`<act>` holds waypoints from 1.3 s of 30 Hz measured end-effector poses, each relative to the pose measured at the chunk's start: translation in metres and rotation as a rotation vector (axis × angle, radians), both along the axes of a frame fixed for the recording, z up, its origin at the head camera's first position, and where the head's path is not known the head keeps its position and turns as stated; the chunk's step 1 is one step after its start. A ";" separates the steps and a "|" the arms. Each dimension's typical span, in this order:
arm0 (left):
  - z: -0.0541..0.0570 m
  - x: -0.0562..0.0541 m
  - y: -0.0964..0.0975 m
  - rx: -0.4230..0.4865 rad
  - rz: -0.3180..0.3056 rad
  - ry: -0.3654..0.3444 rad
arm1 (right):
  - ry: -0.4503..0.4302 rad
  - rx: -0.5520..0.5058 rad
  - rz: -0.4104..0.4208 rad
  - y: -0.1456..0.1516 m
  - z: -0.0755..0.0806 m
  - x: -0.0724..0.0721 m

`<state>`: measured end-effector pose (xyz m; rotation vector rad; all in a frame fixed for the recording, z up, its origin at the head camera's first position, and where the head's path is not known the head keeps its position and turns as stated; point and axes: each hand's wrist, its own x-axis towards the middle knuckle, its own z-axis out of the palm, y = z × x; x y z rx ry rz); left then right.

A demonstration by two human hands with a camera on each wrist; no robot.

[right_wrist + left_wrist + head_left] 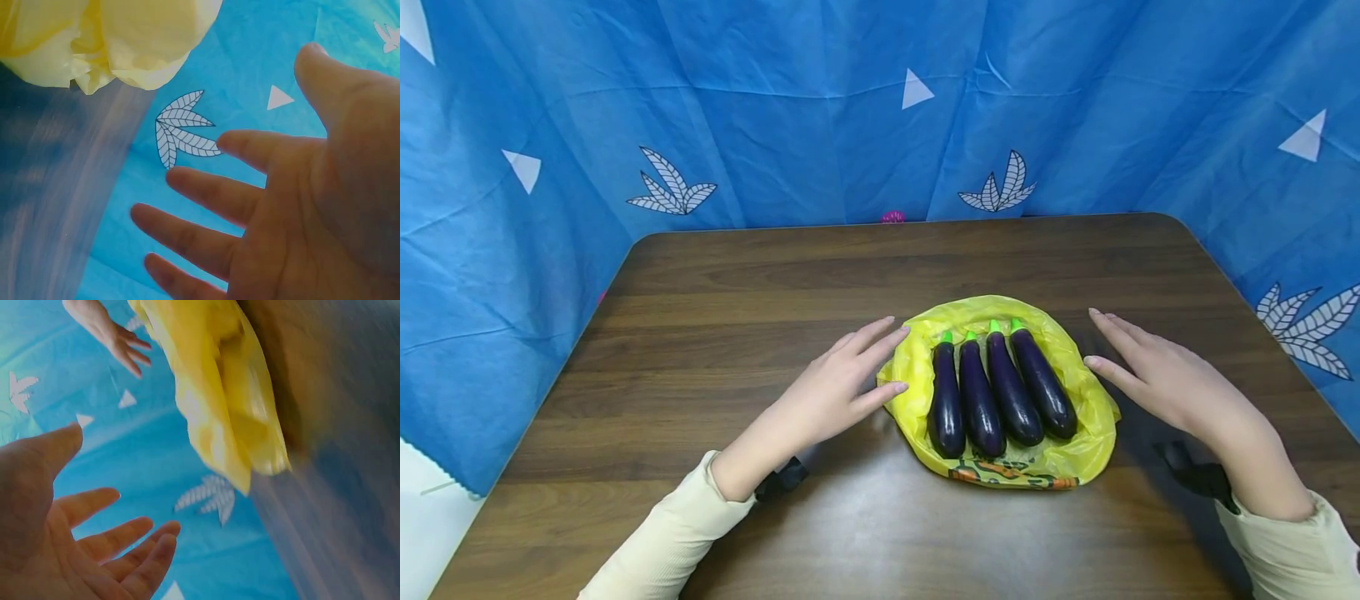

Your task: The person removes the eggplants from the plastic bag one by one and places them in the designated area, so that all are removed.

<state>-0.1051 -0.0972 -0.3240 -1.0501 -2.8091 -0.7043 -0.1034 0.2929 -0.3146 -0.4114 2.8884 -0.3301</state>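
Several dark purple eggplants with bright green stem ends lie side by side in a yellow plastic bag, its edge rolled down around them. The left hand is at the bag's left side, fingers spread, its fingertips overlapping the rim in the head view. Across from it, the right hand hovers just off the bag's right side with fingers extended. Both palms face the bag, and neither hand holds anything. In the left wrist view the yellow bag rises beyond the spread fingers; the right wrist view shows its lower edge.
The bag stands on a brown wood-grain table with rounded far corners. Behind and along the sides hangs a blue cloth with white triangles and leaf prints. Dark straps circle both wrists below pale sleeves.
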 end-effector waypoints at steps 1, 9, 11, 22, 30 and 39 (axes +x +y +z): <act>-0.001 0.001 0.004 0.006 -0.002 -0.002 | -0.010 0.005 -0.003 -0.001 0.000 0.001; -0.009 0.005 0.025 0.082 -0.026 -0.072 | -0.090 0.052 -0.017 -0.001 -0.005 0.002; -0.013 0.004 0.029 0.105 -0.047 -0.096 | -0.099 0.052 -0.007 0.000 -0.006 0.001; -0.020 0.005 0.044 0.141 -0.080 -0.126 | -0.106 -0.043 0.039 0.002 -0.011 0.002; -0.020 0.003 0.051 0.083 -0.102 -0.090 | -0.076 -0.133 0.106 0.002 -0.015 0.003; -0.018 0.000 0.060 0.027 -0.064 -0.101 | -0.081 -0.174 0.132 0.001 -0.019 0.002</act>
